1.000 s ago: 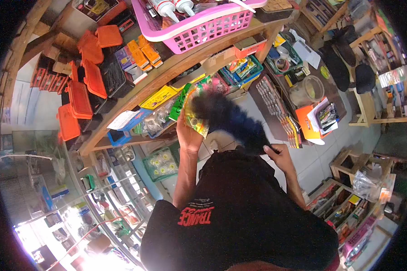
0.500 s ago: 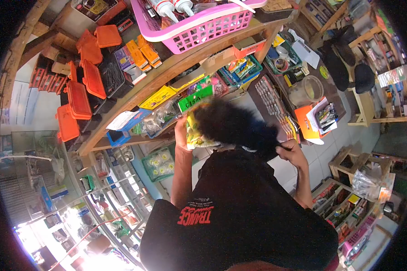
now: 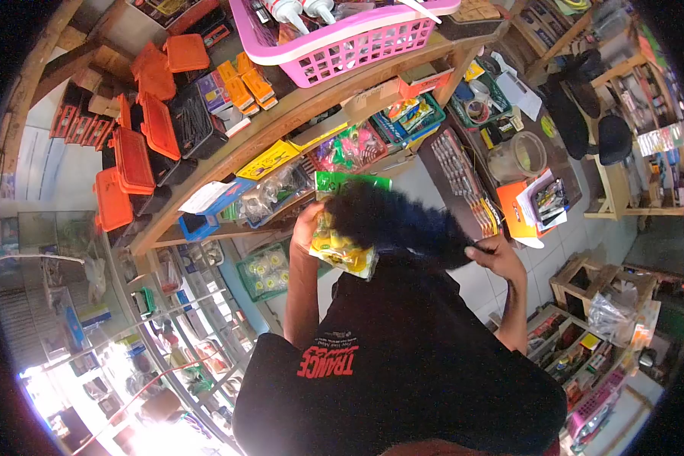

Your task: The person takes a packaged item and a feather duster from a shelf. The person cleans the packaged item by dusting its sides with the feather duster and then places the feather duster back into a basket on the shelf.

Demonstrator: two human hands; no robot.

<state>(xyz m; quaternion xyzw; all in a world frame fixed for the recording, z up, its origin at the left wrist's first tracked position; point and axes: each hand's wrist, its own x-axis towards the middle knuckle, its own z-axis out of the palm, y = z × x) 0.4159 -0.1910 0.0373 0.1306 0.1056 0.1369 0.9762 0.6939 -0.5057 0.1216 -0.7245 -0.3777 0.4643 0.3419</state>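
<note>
A green and yellow plastic packet (image 3: 343, 245) is held at its left edge by my left hand (image 3: 305, 228), whose fingers are closed on it. In front of the packet's upper part lies a fluffy black duster (image 3: 399, 220), blurred at its edges, which hides some of the green print. My right hand (image 3: 500, 257) is closed on the duster's right end. Both hands are in front of my chest, above the black shirt (image 3: 425, 357) with red lettering.
A pink basket (image 3: 349, 55) with tubes stands on the wooden shelf at the top. Orange-lidded boxes (image 3: 135, 161) are at the upper left. A green crate (image 3: 264, 273) lies below the shelf. Glass display shelves fill the lower left; a wooden stool (image 3: 596, 285) is at the right.
The packet has moved slightly down and right and its angle has changed. The duster now covers more of its green top. My right hand has shifted slightly right and down, still gripping the duster.
</note>
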